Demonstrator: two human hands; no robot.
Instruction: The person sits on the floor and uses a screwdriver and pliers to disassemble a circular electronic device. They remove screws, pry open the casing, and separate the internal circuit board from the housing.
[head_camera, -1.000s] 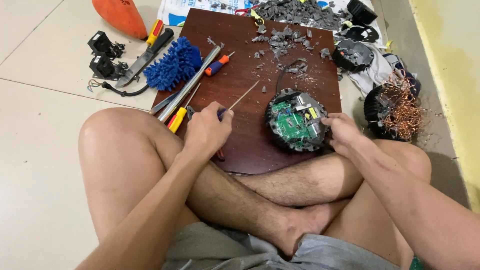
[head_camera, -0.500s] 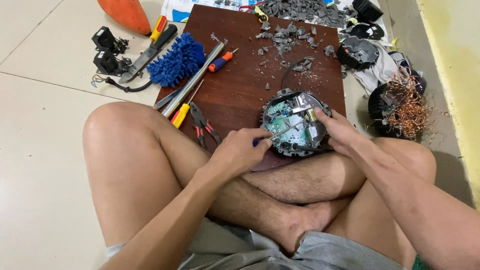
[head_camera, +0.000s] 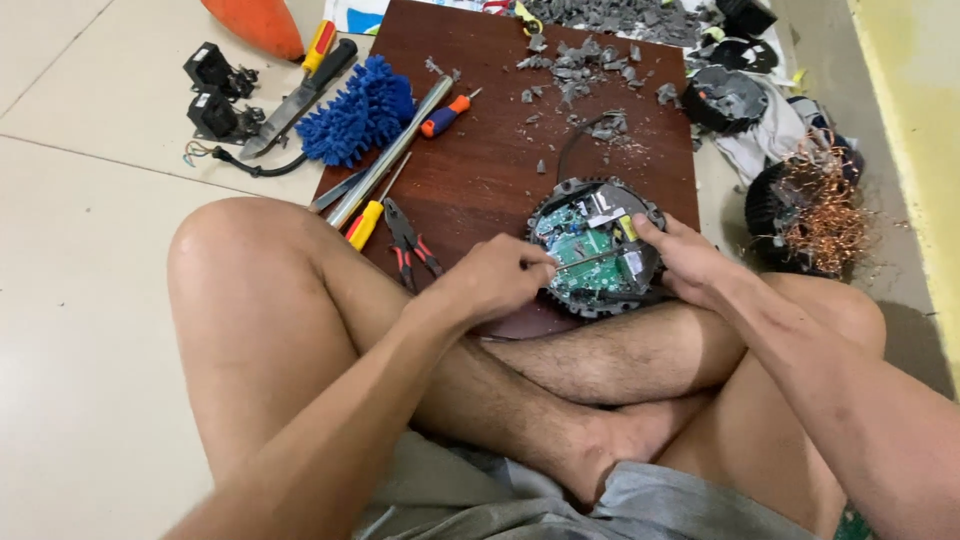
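We find a round black motor housing (head_camera: 597, 245) lying open-face up at the near edge of a dark red-brown wooden board (head_camera: 500, 150), at about 4 o'clock on the board and against our crossed shin. Its rim is toothed; inside sit a green circuit board, a grey block and a small yellow part.

Our left hand (head_camera: 490, 283) comes in from 8 o'clock with fingers curled narrow, their tips pinched at the housing's left rim; whether they grip a tool or a part we cannot tell. Our right hand (head_camera: 690, 262) clasps the housing from 3 o'clock, thumb laid over the rim near the yellow part, fingers wrapped around the outside.

Just beside the left hand, at 10 o'clock from it, lie red-handled pliers (head_camera: 408, 243) and a yellow-handled screwdriver (head_camera: 366, 222). At 3 o'clock off the board, a black round shell (head_camera: 775, 210) holds a tangle of copper wire (head_camera: 825, 205). Grey plastic fragments (head_camera: 580, 65) litter the board's far end at 12 o'clock.
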